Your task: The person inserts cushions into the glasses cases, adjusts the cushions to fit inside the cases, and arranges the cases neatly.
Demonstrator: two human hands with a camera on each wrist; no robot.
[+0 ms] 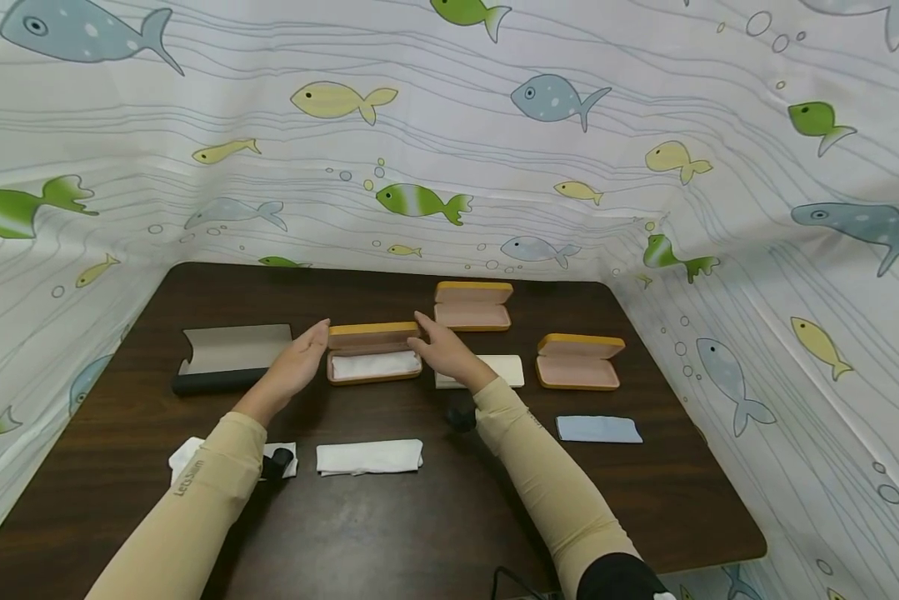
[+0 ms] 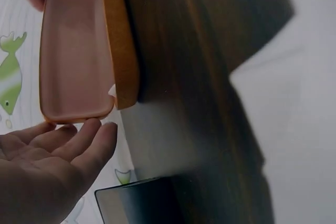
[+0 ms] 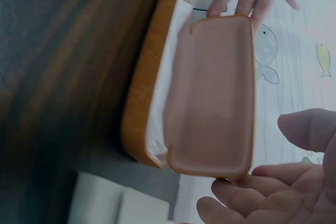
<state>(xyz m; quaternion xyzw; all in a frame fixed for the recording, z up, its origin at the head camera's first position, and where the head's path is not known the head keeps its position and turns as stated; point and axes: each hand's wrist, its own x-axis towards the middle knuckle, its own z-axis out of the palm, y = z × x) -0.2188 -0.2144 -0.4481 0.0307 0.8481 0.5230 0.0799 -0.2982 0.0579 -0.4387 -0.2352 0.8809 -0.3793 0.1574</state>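
An orange glasses case with pink lining stands with its lid raised in the middle of the table. A folded white cloth lies in its lower half. At the lid's left end, my left hand touches the edge with extended fingers. My right hand is at the lid's other end, its fingertips against the edge and its thumb apart from it in the right wrist view. The lid's pink inside faces the left wrist camera, and the orange outer side of the base shows in the right wrist view.
A dark case with grey lining stands open at left. Two more orange cases stand open at right. A cream case is partly behind my right wrist. White cloths and a blue cloth lie nearer.
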